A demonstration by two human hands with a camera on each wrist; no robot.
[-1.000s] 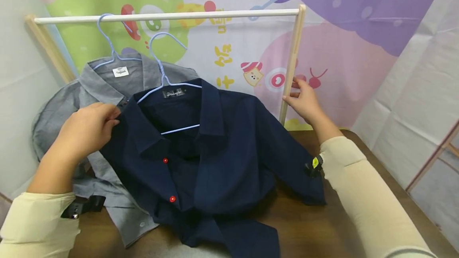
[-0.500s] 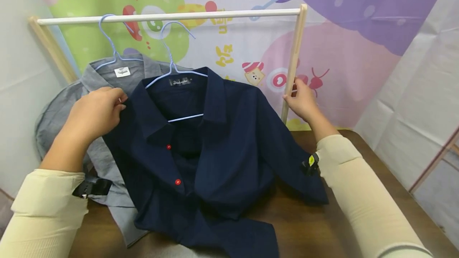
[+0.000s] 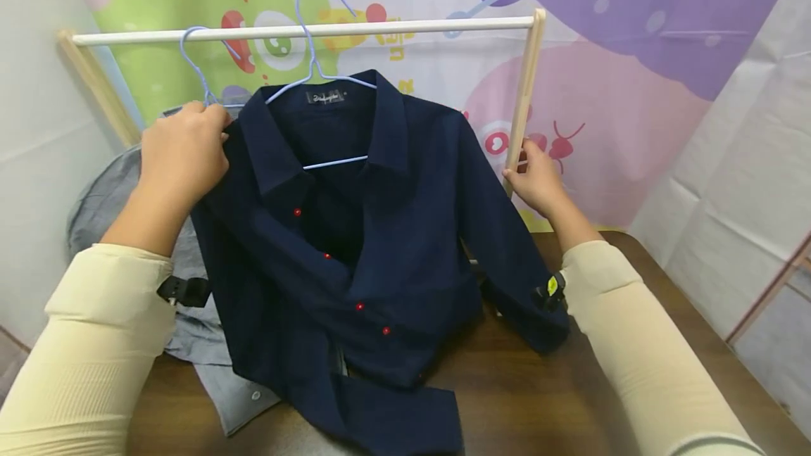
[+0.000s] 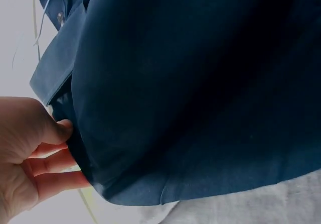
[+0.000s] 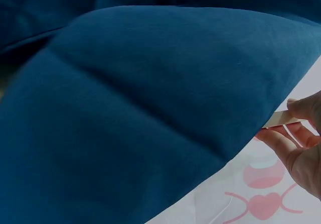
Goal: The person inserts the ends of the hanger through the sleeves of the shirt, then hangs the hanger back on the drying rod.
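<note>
My left hand (image 3: pixel 184 153) pinches the shoulder of a navy shirt (image 3: pixel 418 231) with red buttons; in the left wrist view the thumb presses on the dark cloth (image 4: pixel 150 108). The shirt is on a light blue wire hanger (image 3: pixel 313 55), whose hook tip stands just above the white rail (image 3: pixel 431 25) of a clothes rack. With thumb and fingers, my right hand (image 3: pixel 538 178) holds the rack's right wooden post (image 3: pixel 526 97). Behind the navy shirt, a grey shirt (image 3: pixel 104 195) is on another blue hanger (image 3: pixel 193 58), hooked over the rail.
The rack's left wooden post (image 3: pixel 101 90) leans at the far left. Beneath is a brown wooden table (image 3: pixel 519 400), where the lower grey cloth and a navy sleeve lie. A cartoon-printed curtain (image 3: pixel 602 125) hangs close behind, with white cloth (image 3: pixel 741 125) on the right.
My left hand has lifted the navy shirt and its hanger; the hook rose from below the rail to above it. The right hand stays on the post.
</note>
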